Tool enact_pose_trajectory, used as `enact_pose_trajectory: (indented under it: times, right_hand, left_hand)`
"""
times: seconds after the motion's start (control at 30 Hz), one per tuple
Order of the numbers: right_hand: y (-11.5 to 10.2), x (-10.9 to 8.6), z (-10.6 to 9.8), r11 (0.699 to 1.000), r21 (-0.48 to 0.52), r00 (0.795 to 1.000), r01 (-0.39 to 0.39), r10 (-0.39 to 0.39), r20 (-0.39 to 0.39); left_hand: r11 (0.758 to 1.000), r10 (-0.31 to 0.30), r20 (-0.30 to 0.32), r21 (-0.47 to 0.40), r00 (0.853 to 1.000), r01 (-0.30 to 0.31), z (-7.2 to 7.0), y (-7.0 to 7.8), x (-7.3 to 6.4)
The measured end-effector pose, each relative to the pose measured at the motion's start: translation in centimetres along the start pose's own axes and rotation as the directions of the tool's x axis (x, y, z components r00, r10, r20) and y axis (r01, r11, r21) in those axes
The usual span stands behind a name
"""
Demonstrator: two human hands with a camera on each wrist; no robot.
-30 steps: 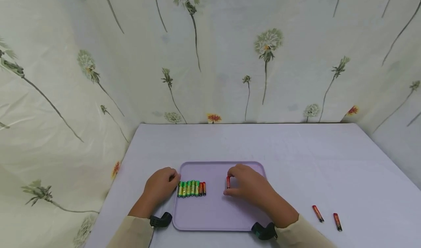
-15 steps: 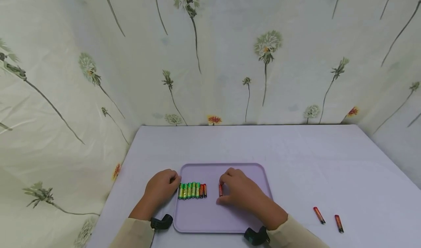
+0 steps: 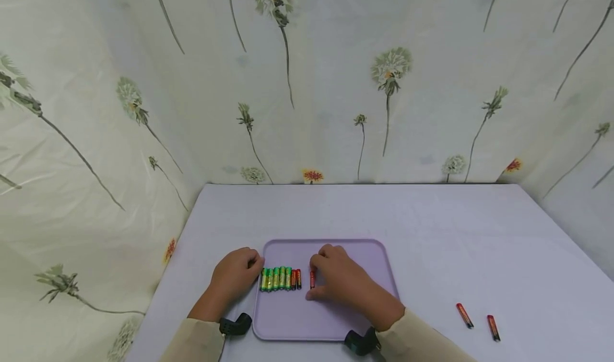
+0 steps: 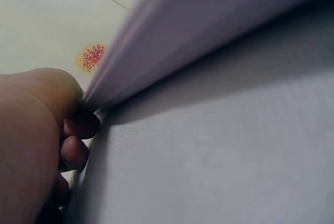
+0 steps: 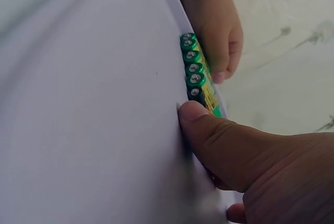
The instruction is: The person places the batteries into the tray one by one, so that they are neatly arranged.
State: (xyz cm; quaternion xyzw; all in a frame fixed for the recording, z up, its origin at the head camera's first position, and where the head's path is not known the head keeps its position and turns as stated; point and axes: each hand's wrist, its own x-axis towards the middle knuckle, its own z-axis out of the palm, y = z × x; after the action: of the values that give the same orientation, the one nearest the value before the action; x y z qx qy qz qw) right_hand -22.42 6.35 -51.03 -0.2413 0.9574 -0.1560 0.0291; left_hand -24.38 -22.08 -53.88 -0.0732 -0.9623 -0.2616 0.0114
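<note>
A row of green batteries (image 3: 275,279) and two red batteries (image 3: 296,279) lies side by side at the left of the purple tray (image 3: 288,319). My right hand (image 3: 342,276) pinches another red battery (image 3: 312,279) upright in the head view, between thumb and fingertips, just right of the row. In the right wrist view the thumb (image 5: 219,140) hides most of that battery, and the green ends of the row show beyond it. My left hand (image 3: 236,272) holds the tray's left rim (image 4: 112,72), thumb on the edge and fingers curled beside it.
Two loose red batteries (image 3: 464,315) lie on the white table (image 3: 431,234) right of the tray. A flower-patterned cloth (image 3: 326,85) hangs behind the table and along its sides. Each wrist wears a black camera (image 3: 235,324).
My right hand has moved left across the tray with the red battery, nearing the row. The left hand stays at the tray's rim, and the row has not changed.
</note>
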Motion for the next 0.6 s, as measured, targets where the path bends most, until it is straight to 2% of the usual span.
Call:
enact_pose_trajectory:
  times: [0.6]
  right_hand:
    - [-1.3,1.4,0.3,0.996,-0.050,0.998,0.070,-0.070,-0.006]
  left_hand:
    - [1.000,0.005,0.005,0.009,1.000,-0.005,-0.1,0.0,0.1]
